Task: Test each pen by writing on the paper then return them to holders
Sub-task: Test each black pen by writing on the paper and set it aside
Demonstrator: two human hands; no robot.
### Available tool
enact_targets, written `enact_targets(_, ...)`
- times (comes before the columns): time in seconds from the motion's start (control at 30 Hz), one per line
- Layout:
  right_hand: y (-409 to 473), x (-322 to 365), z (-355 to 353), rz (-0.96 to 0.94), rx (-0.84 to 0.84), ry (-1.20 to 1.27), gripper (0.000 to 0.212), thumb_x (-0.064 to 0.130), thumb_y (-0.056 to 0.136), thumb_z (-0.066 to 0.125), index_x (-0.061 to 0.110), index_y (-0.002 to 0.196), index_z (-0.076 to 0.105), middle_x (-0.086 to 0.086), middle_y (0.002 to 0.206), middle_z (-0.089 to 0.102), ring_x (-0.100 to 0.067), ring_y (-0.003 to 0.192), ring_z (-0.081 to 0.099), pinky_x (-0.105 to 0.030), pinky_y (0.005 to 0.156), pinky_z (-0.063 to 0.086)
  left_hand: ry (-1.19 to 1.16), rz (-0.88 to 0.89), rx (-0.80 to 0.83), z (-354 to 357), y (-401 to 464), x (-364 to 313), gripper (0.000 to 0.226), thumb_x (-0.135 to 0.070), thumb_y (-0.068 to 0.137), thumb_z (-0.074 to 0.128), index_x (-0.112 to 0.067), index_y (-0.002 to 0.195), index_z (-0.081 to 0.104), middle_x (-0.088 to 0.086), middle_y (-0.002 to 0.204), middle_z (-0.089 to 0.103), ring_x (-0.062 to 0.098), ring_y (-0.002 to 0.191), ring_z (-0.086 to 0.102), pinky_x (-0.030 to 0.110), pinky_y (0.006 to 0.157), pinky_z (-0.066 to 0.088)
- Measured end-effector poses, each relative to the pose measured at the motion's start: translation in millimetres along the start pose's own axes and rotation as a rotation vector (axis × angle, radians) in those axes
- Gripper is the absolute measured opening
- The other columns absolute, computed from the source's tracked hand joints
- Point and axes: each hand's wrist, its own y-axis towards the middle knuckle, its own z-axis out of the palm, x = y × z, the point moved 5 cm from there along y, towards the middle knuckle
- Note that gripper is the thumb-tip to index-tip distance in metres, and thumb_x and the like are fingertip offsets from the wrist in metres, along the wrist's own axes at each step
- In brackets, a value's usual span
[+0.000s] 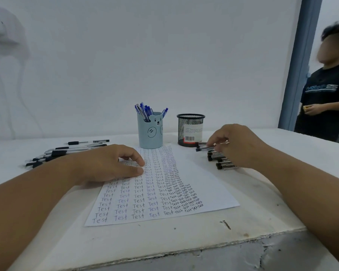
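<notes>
Right hand (238, 144) covers most of the right-side pens (222, 163), count unclear; its fingers pinch one pen (205, 148). Left hand (114, 163) rests flat on paper (209, 184), fingers relaxed. Two holders far: blue (150, 133) with pens, mesh (190, 130).

Left hand (114, 163) flat — right hand (237, 145) pinching.

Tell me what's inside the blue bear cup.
Blue pens stand in the blue bear cup, tops poking out. Their lower ends and anything else inside are hidden by the cup's wall.
</notes>
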Motion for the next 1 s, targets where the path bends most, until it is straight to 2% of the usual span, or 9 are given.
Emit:
enact_targets(0.2,2.0,-11.9,-1.2,0.116,0.064,-0.106,0.039,-0.007,0.088,0.051,0.018,0.103,0.077,-0.004,0.103,0.069,-0.026,0.098,0.067,-0.034,0.088,0.055,0.007,0.010,0.007,0.5,-0.5,-0.4,0.021,-0.053,0.083,0.072,-0.047,0.103,0.069,-0.023,0.126,0.053,-0.015,0.105,0.043,0.027,0.099,0.034)
enact_targets(0.47,14.0,-19.5,4.8,0.159,0.045,-0.221,0.050,-0.004,0.084,0.054,0.045,0.080,0.065,0.004,0.107,0.069,-0.022,0.095,0.067,-0.036,0.086,0.058,0.008,0.006,0.004,-0.3,0.0,0.7,0.022,-0.055,0.082,0.072,-0.048,0.103,0.070,-0.025,0.125,0.055,-0.014,0.106,0.046,0.026,0.098,0.035)
enact_targets(0.6,15.8,-25.6,10.1,0.191,0.058,-0.212,0.046,0.001,0.087,0.051,0.034,0.108,0.076,0.005,0.118,0.070,-0.022,0.104,0.066,-0.036,0.092,0.056,0.023,0.009,0.001,-0.1,0.2,-0.8,0.020,-0.052,0.084,0.071,-0.046,0.104,0.069,-0.026,0.123,0.053,-0.016,0.103,0.044,0.025,0.097,0.033)
enact_targets(0.67,16.2,-26.2,11.3,0.193,0.049,-0.262,0.040,0.005,0.089,0.051,0.030,0.110,0.076,0.003,0.117,0.071,-0.026,0.106,0.065,-0.037,0.093,0.053,0.014,0.009,-0.001,-0.1,0.0,-0.3,0.020,-0.051,0.085,0.071,-0.046,0.104,0.069,-0.027,0.123,0.053,-0.015,0.104,0.043,0.026,0.097,0.033)
enact_targets(0.73,15.8,-22.1,13.1,0.161,0.052,-0.341,0.031,0.004,0.086,0.050,0.024,0.085,0.074,0.000,0.090,0.071,-0.031,0.090,0.062,-0.033,0.079,0.049,0.010,0.010,-0.002,0.0,-0.2,-0.4,0.020,-0.051,0.085,0.071,-0.045,0.104,0.069,-0.027,0.121,0.053,-0.014,0.103,0.044,0.025,0.095,0.033)
enact_targets(0.77,14.5,-18.0,13.0,0.150,0.040,-0.371,0.027,0.003,0.086,0.049,0.020,0.070,0.062,0.000,0.076,0.062,-0.031,0.080,0.055,-0.032,0.071,0.042,0.009,0.010,-0.002,-0.1,0.1,-0.5,0.020,-0.050,0.085,0.071,-0.044,0.104,0.069,-0.028,0.121,0.053,-0.014,0.103,0.045,0.025,0.095,0.033)
enact_targets(0.8,13.7,-13.1,13.4,0.129,0.020,-0.390,0.025,0.004,0.087,0.049,0.017,0.067,0.054,0.000,0.072,0.055,-0.029,0.077,0.050,-0.033,0.067,0.039,0.007,0.010,-0.003,-0.2,0.6,-0.2,0.020,-0.050,0.085,0.071,-0.044,0.104,0.069,-0.028,0.120,0.053,-0.014,0.103,0.045,0.025,0.095,0.033)
enact_targets(0.93,2.9,19.6,22.8,-0.149,-0.056,-0.259,0.021,0.021,0.096,0.052,0.015,0.088,0.070,0.001,0.088,0.067,-0.027,0.088,0.061,-0.039,0.083,0.050,0.002,0.009,-0.002,-0.5,1.7,0.6,0.020,-0.052,0.084,0.072,-0.046,0.103,0.070,-0.028,0.122,0.053,-0.014,0.105,0.044,0.026,0.098,0.033)
enact_targets(1.0,-8.0,40.7,30.3,-0.271,-0.006,-0.141,0.023,0.028,0.100,0.054,0.019,0.095,0.075,0.006,0.097,0.070,-0.018,0.092,0.061,-0.034,0.087,0.047,-0.006,0.011,-0.012,-1.1,2.0,1.3,0.018,-0.052,0.083,0.073,-0.046,0.100,0.071,-0.027,0.121,0.055,-0.013,0.106,0.046,0.027,0.100,0.035)
